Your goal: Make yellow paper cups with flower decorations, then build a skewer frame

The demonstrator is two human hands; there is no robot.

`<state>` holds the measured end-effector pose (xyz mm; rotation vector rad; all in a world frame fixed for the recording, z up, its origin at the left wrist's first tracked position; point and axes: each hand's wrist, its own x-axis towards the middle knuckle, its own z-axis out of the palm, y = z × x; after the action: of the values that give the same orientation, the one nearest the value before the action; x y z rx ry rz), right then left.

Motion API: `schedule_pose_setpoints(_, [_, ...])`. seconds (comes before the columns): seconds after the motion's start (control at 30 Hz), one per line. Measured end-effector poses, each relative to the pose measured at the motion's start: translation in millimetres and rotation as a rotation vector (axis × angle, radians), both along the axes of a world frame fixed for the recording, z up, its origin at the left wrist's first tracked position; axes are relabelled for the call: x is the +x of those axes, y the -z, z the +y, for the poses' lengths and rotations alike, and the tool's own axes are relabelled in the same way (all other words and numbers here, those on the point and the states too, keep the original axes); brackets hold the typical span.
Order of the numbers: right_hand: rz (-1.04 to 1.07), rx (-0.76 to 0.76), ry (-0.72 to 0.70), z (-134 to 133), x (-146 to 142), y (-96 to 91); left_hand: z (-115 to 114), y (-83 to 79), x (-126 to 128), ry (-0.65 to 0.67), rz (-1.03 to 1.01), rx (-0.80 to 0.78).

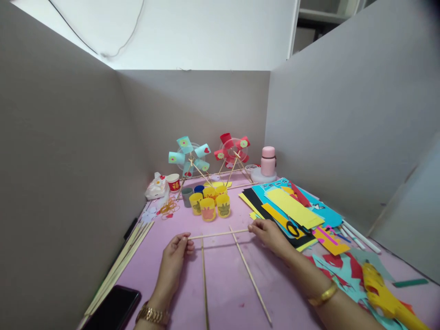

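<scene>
A thin wooden stick (220, 234) is held level just above the pink table (227, 293), one end in each hand. My left hand (175, 256) pinches its left end. My right hand (270, 233) pinches its right end. Below it two longer sticks lie on the table: one (204, 279) runs almost straight toward me, the other (250, 275) slants to the lower right. The held stick crosses over their far ends.
Several yellow paper cups (209, 204) stand behind the sticks, with a blue (189, 158) and a red (232, 151) paper-cup wheel model further back. Coloured paper sheets (292, 208) and white pens (360, 236) lie right. A stick bundle (118, 268) and black phone (113, 309) lie left.
</scene>
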<state>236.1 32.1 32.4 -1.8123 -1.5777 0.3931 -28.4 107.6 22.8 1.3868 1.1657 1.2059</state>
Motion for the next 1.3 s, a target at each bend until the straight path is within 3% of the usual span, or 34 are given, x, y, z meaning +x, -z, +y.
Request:
schedule_pose_setpoints(0.23, [0.072, 0.066, 0.129, 30.7, -16.4, 19.6, 9.2, 6.5, -12.4, -0.07, 0.279, 0.119])
schedule_pose_setpoints(0.5, [-0.029, 0.102, 0.156, 33.9, -18.8, 38.7, 9.5, 6.0, -11.6, -0.074, 0.655, 0.202])
schedule_pose_setpoints(0.7, [-0.053, 0.118, 0.158, 35.9, -19.3, 41.9, 8.6, 9.4, -7.8, -0.088, 0.812, 0.275])
schedule_pose_setpoints(0.93, [-0.079, 0.182, 0.204, 15.2, -25.5, 26.0, -9.7, -2.8, -10.3, -0.2, 0.866, 0.322])
schedule_pose_setpoints(1.13, [-0.184, 0.053, 0.092, -13.5, -43.1, 25.9, -40.3, -6.7, 6.0, -0.056, 1.042, 0.261])
schedule_pose_setpoints(1.3, [-0.287, -0.006, 0.099, -17.9, -52.0, 31.9, -48.6, -2.6, 18.8, -0.024, 1.177, 0.213])
